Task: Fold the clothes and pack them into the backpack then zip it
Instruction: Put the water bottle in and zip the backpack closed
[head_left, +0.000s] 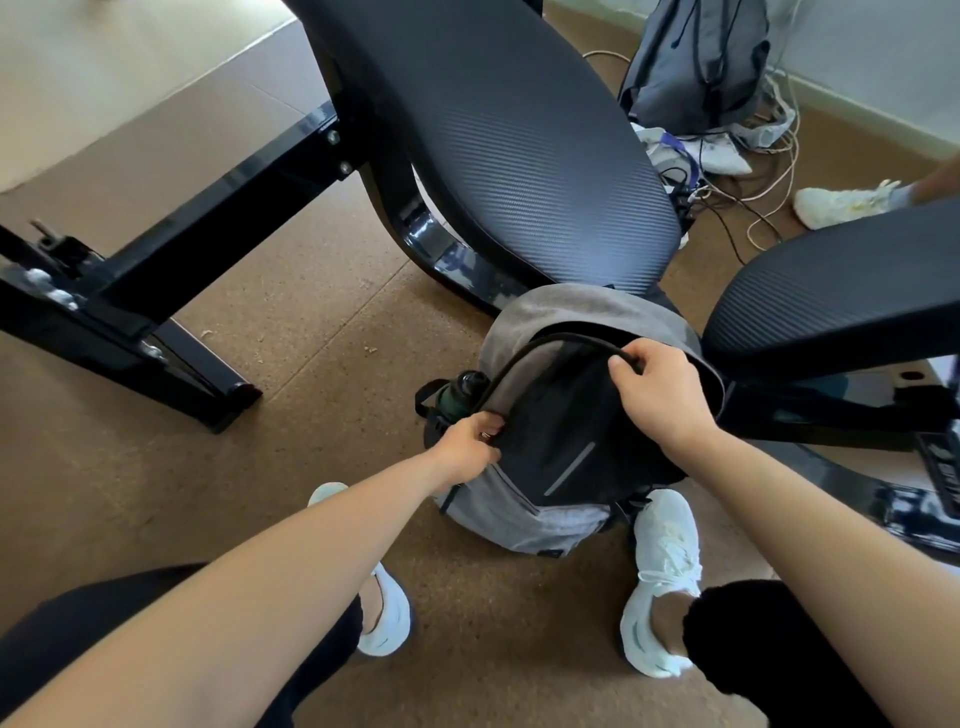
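Note:
A grey and black backpack (561, 447) stands upright on the floor between my feet, leaning against a black bench. My left hand (470, 444) pinches something small at the left end of the zip line, low on the bag's side. My right hand (660, 397) grips the black top edge of the bag near its crest. The black zip line arcs between the two hands. A dark green bottle (460, 397) sits in the bag's left side pocket. No clothes show; the bag's inside is hidden.
A black padded bench (498, 135) slopes above the bag, with a second black pad (841, 296) at the right. Its black steel frame (156, 260) crosses the left. Another grey bag (696, 62), cables and white cloth lie at the back. Another person's white shoe (847, 202) is far right.

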